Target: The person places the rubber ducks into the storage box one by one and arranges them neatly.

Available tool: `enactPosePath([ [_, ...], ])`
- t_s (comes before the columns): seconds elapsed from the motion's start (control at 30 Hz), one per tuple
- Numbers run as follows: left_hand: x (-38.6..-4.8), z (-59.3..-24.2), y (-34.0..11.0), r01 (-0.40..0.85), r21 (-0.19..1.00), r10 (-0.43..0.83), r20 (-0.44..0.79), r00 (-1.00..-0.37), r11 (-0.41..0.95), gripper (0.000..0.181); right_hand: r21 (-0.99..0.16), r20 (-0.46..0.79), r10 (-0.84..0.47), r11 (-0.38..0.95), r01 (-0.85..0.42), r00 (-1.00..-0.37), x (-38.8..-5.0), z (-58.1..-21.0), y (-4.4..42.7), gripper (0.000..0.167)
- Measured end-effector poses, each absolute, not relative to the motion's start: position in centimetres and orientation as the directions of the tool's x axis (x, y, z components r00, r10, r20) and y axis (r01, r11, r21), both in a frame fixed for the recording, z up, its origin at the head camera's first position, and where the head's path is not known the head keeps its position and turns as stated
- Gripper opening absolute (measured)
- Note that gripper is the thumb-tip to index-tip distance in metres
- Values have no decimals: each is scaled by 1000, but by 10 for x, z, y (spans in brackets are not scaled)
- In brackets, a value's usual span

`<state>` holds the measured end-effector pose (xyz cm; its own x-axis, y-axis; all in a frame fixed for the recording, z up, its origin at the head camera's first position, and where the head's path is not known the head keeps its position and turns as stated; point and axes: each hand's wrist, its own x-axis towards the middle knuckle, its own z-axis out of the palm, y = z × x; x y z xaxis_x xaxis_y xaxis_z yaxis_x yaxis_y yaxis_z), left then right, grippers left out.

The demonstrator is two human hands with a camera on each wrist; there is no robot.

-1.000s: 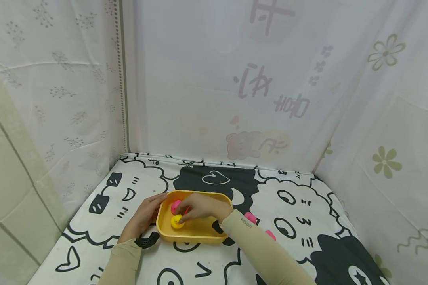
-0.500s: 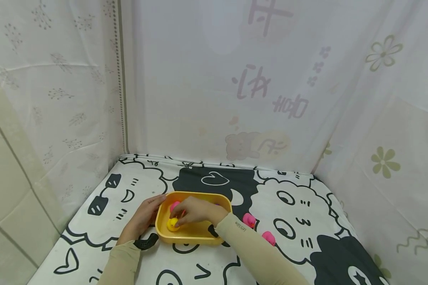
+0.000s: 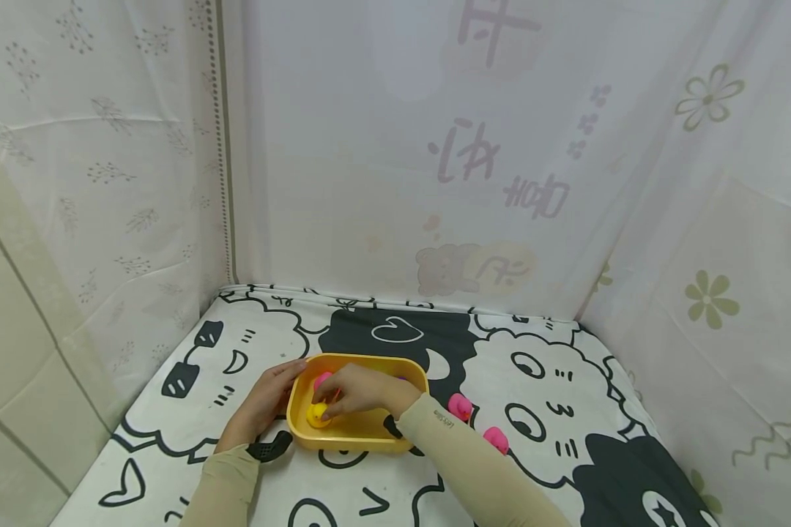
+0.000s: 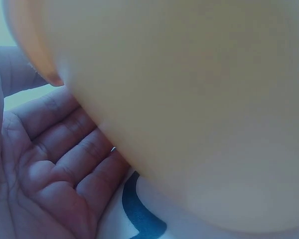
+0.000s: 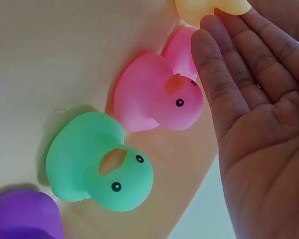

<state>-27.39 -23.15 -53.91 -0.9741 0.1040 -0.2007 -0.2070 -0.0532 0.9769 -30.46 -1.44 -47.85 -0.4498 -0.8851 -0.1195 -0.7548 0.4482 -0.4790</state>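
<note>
My left hand (image 3: 264, 401) grips the left end of the yellow tray (image 3: 352, 443), fingers against the outside of its wall and thumb at the rim. Inside the tray, my right hand (image 3: 364, 386) pinches a yellow toy duck (image 3: 317, 416) near the left end; only part of this duck (image 5: 199, 11) enters the right wrist view. Close by are a pink duck (image 5: 139, 94) and another pink duck (image 5: 181, 54), partly covered by the first. A green duck (image 5: 82, 154) and a purple duck (image 5: 25, 215) complete the row. My right hand hides much of the row in the head view.
To the right of the tray, a pink duck (image 3: 460, 407) and a second pink duck (image 3: 496, 440) lie on the black-and-white patterned cloth (image 3: 534, 468). Pale curtains (image 3: 343, 183) hang behind the table and at both sides.
My right hand has shifted the yellow duck slightly left and toward me, nearer the tray's left end. Almost nothing moves in the last half second. My left hand stays at the tray.
</note>
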Motion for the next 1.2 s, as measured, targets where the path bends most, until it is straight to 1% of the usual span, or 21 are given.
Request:
enactPosePath([
  [0.23, -273, -539, -232, -212, 976, 110, -205, -973, -56, 70, -487, -113, -889, 440, -755, -445, -305, -477, -12, 26],
  [0.5, -274, -539, -232, -207, 978, 111, -202, -973, -33, 74, -477, -111, -884, 449, -756, -455, -304, -471, -6, 28],
  [0.73, -274, -540, -232, -220, 974, 113, -214, -970, -46, 73, -479, -94, -883, 444, -757, -459, -305, -471, 2, 31],
  [0.93, -273, -540, -233, -207, 978, 116, -201, -973, -37, 75, -516, -84, -873, 450, -729, -480, -304, -463, 13, 32],
  [1.03, -273, -540, -233, -209, 977, 110, -205, -973, -32, 75, -538, -57, -871, 438, -720, -488, -304, -458, 21, 33],
  [1.07, -273, -540, -232, -212, 977, 109, -208, -972, -32, 74, -530, -46, -870, 438, -726, -491, -305, -456, 25, 33],
  [1.2, -274, -540, -232, -231, 972, 100, -227, -969, -33, 72, -523, -20, -848, 461, -717, -530, -305, -450, 41, 36],
])
